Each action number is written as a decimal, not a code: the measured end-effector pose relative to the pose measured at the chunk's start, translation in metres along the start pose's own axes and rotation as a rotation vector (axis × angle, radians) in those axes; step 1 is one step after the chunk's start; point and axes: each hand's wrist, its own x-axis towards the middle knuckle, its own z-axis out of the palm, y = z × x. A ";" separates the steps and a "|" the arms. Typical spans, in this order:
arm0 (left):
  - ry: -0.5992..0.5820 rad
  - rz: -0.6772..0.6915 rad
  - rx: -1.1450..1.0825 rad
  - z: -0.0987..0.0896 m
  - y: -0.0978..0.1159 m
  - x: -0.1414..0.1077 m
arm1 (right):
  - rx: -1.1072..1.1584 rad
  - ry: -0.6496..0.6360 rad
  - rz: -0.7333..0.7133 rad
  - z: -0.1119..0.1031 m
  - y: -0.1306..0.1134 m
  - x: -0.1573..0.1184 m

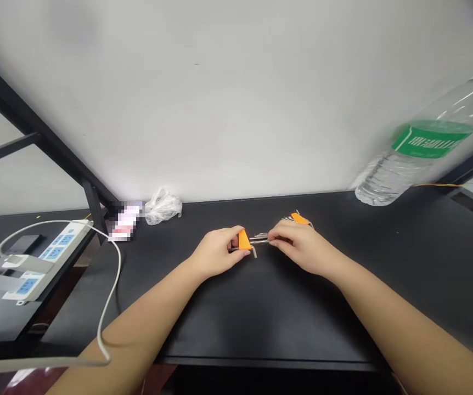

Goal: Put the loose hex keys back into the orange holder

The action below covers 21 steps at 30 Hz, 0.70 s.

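Observation:
Near the middle of the black table, my left hand (215,250) is closed on an orange hex key holder (244,240). A short bent key end hangs below that holder. Silver hex keys (260,241) stretch from it toward my right hand (304,248), whose thumb and fingers are pinched on the end of a hex key. Just behind the right hand lies a second orange holder (300,218) with several thin keys in it, partly covered by that hand. How many keys the left holder carries is hidden by my fingers.
A large clear bottle (429,140) with a green label stands at the back right. A crumpled plastic bag (163,207) sits by the wall. At left are a power strip (55,253), a white cable (115,285) crossing near my left forearm, and a black frame post (94,208).

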 end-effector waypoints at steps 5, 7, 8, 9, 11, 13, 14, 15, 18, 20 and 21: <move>0.000 0.001 0.006 0.001 -0.001 0.000 | -0.001 -0.004 -0.047 0.000 0.000 -0.001; -0.008 0.004 0.008 0.001 -0.002 0.000 | -0.008 -0.005 -0.061 0.000 0.000 -0.001; -0.010 0.005 0.008 0.001 -0.002 0.000 | -0.013 -0.008 -0.068 0.000 0.000 -0.001; -0.011 0.006 0.007 0.001 -0.002 -0.001 | -0.018 -0.011 -0.073 0.000 0.000 -0.001; -0.018 0.009 0.004 0.001 -0.002 -0.001 | -0.027 -0.019 -0.080 -0.001 0.000 -0.002; -0.026 0.011 0.000 0.000 -0.001 -0.001 | -0.035 -0.028 -0.081 -0.003 0.000 -0.002; -0.034 0.014 -0.002 -0.001 0.000 -0.001 | -0.038 -0.033 -0.081 -0.004 0.000 -0.003; -0.042 0.018 -0.004 -0.001 0.000 -0.001 | -0.040 -0.038 -0.082 -0.005 0.000 -0.003; -0.051 0.032 -0.006 -0.002 0.001 -0.001 | -0.037 -0.054 -0.083 -0.007 -0.002 -0.004; -0.043 0.039 -0.015 -0.001 0.001 -0.001 | -0.013 -0.062 -0.075 -0.005 -0.003 -0.003; -0.036 0.042 -0.024 0.000 0.001 -0.001 | 0.013 -0.057 -0.064 -0.003 -0.003 -0.003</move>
